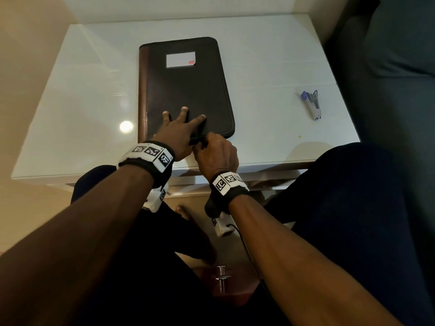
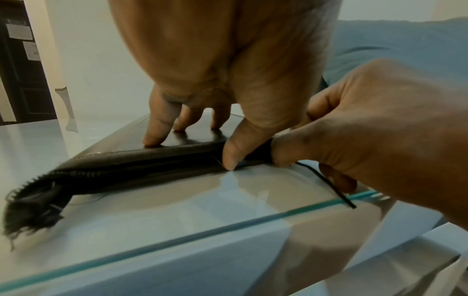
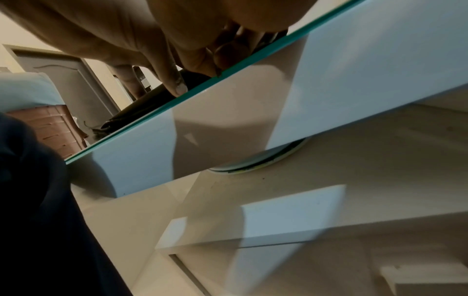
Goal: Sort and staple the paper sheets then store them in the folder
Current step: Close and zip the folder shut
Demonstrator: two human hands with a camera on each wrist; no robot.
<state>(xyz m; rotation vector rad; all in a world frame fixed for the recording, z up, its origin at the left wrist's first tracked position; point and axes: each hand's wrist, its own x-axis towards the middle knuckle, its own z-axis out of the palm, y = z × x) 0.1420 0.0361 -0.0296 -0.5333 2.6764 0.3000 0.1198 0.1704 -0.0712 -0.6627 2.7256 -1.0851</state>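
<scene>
- White and glossy, the glass-topped worktop (image 1: pixel 70 95) fills the upper half of the head view, with a dark sofa at the right edge of the frame.
- A dark zip folder (image 1: pixel 186 88) lies shut at the centre of the worktop, its label window toward the top of the frame; no loose paper sheets show anywhere, so the sorting and stapling look finished and the sheets are probably already inside.
- A blue-and-grey stapler (image 1: pixel 313 104) sits well apart, right of centre in the frame, untouched.
- What seems left is the zip (image 2: pixel 83 173): the left wrist view shows its teeth along the near edge and a frayed loose end at lower left, so the last step is judged to be closing it.
- The left hand (image 1: pixel 175 131) reaches forward with its fingers (image 2: pixel 157 130) spread and straight, pressing on the folder cover, while the thumb rests against the near edge.
- The right hand (image 1: pixel 217 152) meets it just below centre, knuckles up, its fingers (image 2: pixel 286 150) curled and pinching the folder's near edge, likely at the zip pull; the pull itself is hidden.
- Both forearms run up from the bottom corners of the frame.
</scene>
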